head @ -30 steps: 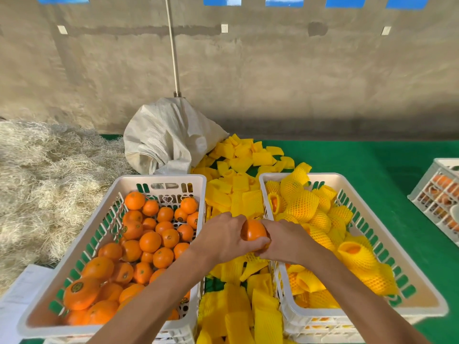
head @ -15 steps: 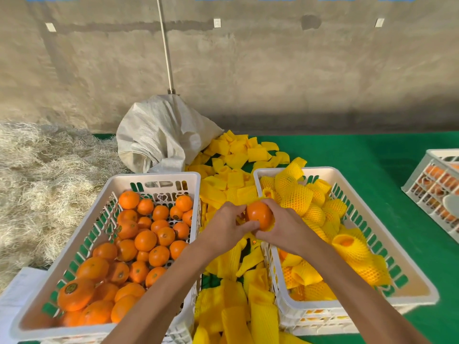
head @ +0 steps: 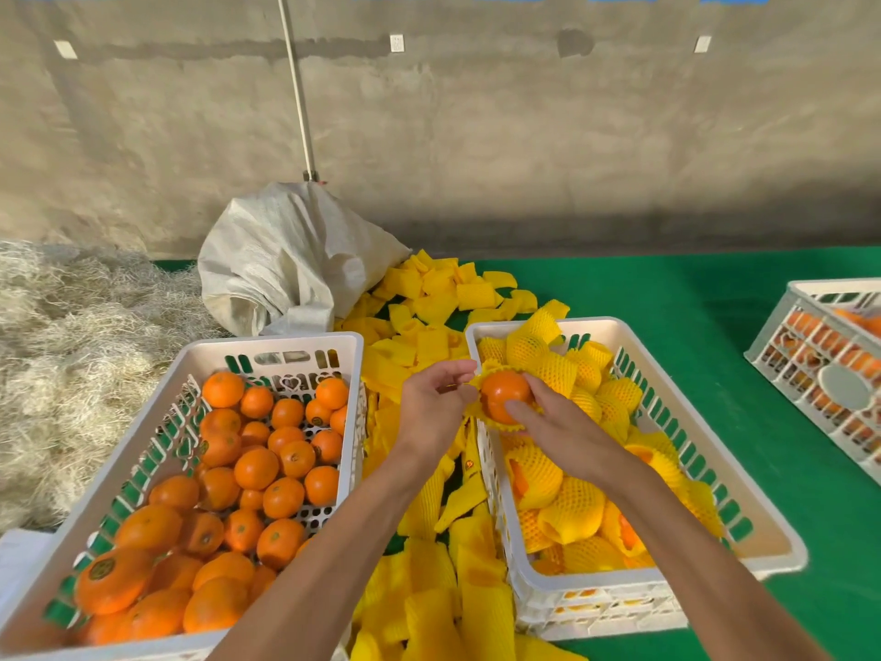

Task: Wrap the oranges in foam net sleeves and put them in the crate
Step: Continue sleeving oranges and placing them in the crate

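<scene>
An orange [head: 503, 395] sits half inside a yellow foam net sleeve [head: 476, 412], held above the near left rim of the right white crate [head: 772, 541]. My right hand [head: 548, 429] holds the orange from the right, fingers over its front. My left hand [head: 436, 403] is just left of it and pinches the sleeve's edge between thumb and fingers. The right crate holds several wrapped oranges [head: 567, 512]. The left white crate [head: 157, 422] is full of bare oranges [head: 257, 469].
Loose yellow foam sleeves [head: 429, 336] lie in a strip between the two crates on the green cloth [head: 715, 317]. A white sack [head: 286, 264] stands behind, straw [head: 62, 355] at left. A third crate [head: 829, 374] with oranges is at right.
The orange rose and shifted right over the right crate's rim. The sleeve is now pulled up around its lower half, and my left hand has drawn back to the sleeve's edge.
</scene>
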A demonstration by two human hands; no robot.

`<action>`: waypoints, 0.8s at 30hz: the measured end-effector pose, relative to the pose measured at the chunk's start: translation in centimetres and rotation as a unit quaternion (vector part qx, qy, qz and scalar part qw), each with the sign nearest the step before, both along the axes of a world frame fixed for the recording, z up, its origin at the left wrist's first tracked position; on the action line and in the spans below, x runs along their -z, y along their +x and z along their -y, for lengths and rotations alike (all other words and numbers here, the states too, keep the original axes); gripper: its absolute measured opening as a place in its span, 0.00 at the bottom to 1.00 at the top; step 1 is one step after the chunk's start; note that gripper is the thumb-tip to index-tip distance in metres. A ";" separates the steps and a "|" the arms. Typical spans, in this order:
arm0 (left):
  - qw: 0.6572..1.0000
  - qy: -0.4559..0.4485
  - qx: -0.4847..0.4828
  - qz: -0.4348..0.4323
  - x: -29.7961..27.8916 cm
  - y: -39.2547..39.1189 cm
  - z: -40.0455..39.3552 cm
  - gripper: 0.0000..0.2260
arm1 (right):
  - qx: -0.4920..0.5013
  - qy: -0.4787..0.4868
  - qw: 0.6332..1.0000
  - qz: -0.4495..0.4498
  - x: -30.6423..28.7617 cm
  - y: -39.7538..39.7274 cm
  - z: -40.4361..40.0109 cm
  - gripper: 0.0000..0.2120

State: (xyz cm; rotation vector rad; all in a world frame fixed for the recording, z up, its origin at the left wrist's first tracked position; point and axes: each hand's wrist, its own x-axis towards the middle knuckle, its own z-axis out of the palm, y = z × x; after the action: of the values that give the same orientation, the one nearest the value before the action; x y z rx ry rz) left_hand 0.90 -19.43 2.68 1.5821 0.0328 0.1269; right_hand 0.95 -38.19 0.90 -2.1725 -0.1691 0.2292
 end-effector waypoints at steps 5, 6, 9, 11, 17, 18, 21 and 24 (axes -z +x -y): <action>0.998 0.012 0.014 0.061 0.5 0.1 1.9 0.14 | 0.063 -0.064 0.984 0.155 -0.4 -0.6 -0.1 0.11; 0.997 0.013 0.019 0.074 0.6 0.0 2.4 0.15 | 0.089 -0.089 0.975 0.183 -0.6 -0.6 0.0 0.10; 0.994 0.016 0.032 0.103 1.0 0.1 4.0 0.15 | 0.155 -0.173 0.946 0.227 -1.3 -0.9 0.4 0.13; 0.992 0.023 0.044 0.120 1.2 0.3 5.4 0.15 | 0.193 -0.221 0.922 0.251 -1.6 -1.3 1.1 0.13; 0.989 0.021 0.081 0.124 1.3 1.9 10.1 0.12 | 0.180 -0.282 0.911 0.242 -0.8 -0.7 4.0 0.13; 0.989 0.028 0.086 0.116 1.2 2.4 10.7 0.12 | 0.185 -0.278 0.912 0.239 -0.5 -0.6 4.4 0.13; 0.988 0.052 0.096 0.112 1.4 3.4 11.9 0.11 | 0.245 -0.255 0.898 0.262 -0.2 -0.4 5.5 0.10; 0.984 0.069 0.102 0.132 2.2 3.9 12.4 0.08 | 0.268 -0.255 0.891 0.263 -0.4 0.1 5.8 0.10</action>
State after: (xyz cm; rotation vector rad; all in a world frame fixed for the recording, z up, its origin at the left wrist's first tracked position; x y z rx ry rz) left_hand 4.85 -31.80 0.50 1.6847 -0.3514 0.1812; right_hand 1.07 -43.96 1.35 -2.6561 0.2199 -0.7136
